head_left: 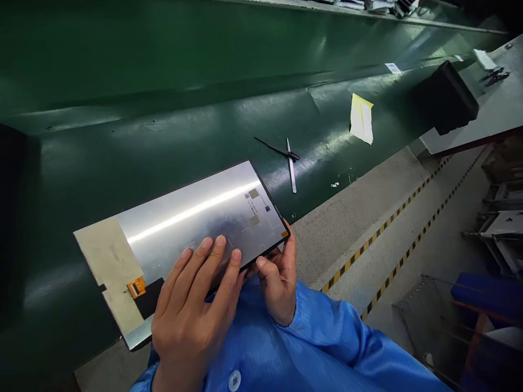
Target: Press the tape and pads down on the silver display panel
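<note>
We have the display panel [183, 218] tilted at the edge of the green-matted counter [163, 71] — left hand [192, 316] lying open on its metal back, right hand [278, 288] clamped on the near edge. The tweezers [291, 166] lie beyond, untouched.

Nothing is legible: the QR-code labels [256, 202] on the display panel [183, 218] are too small to read.

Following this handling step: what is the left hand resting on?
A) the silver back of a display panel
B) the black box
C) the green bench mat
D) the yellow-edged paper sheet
A: the left hand lies with its fingers spread on the display panel's silver back.
</note>
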Demonstrator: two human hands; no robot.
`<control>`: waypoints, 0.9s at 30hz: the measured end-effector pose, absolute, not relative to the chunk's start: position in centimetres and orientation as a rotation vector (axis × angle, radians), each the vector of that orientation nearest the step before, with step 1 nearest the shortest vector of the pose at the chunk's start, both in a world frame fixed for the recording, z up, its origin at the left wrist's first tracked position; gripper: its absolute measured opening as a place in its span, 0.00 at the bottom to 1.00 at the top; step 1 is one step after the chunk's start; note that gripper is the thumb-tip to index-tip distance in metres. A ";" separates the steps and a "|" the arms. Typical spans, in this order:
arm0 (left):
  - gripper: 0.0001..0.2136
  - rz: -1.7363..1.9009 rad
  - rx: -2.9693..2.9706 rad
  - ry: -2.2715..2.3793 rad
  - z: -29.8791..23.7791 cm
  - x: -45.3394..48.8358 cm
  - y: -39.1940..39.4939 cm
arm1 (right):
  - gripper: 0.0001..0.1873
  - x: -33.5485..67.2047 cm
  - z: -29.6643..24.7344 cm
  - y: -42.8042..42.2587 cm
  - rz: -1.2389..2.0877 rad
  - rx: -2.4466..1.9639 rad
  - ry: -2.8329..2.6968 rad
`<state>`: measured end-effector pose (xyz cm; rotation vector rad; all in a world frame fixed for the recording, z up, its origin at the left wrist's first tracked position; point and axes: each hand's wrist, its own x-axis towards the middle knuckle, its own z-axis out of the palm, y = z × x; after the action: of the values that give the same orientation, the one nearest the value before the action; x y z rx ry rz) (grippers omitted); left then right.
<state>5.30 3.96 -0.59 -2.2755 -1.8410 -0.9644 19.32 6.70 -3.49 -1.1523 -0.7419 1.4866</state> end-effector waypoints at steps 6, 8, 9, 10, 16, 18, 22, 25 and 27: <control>0.26 -0.973 -2.276 -1.842 -0.5 5.3 4.0 | 0.39 19.2 -3.3 6.4 1.475 -1.207 -0.739; 0.25 -0.974 -2.280 -1.848 -0.5 5.3 4.0 | 0.39 19.2 -3.2 6.4 1.469 -1.219 -0.731; 0.26 -0.972 -2.282 -1.853 -0.5 5.3 4.0 | 0.39 19.1 -3.1 6.4 1.466 -1.225 -0.731; 0.26 -0.972 -2.283 -1.855 -0.5 5.3 4.0 | 0.39 19.1 -3.1 6.4 1.465 -1.232 -0.735; 0.24 -0.977 -2.256 -1.833 -1.1 5.3 3.8 | 0.42 19.4 -3.4 6.5 1.479 -1.271 -0.733; 0.22 -0.995 -2.217 -1.816 -1.4 5.5 3.7 | 0.46 19.7 -3.3 6.3 1.514 -1.291 -0.681; 0.20 -0.990 -2.171 -1.770 -3.0 5.9 4.0 | 0.54 20.0 -3.5 6.4 1.476 -1.409 -0.608; 0.15 -1.014 -2.063 -1.695 -5.1 6.1 4.7 | 0.55 19.7 -4.1 6.8 1.411 -1.403 -0.526; 0.14 -0.984 -2.014 -1.645 -6.6 6.1 5.1 | 0.55 19.5 -4.6 7.1 1.406 -1.371 -0.499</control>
<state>6.07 5.05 -6.58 -2.0139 -1.6449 -0.9837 19.45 7.12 -4.62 -1.3713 -0.4992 1.4056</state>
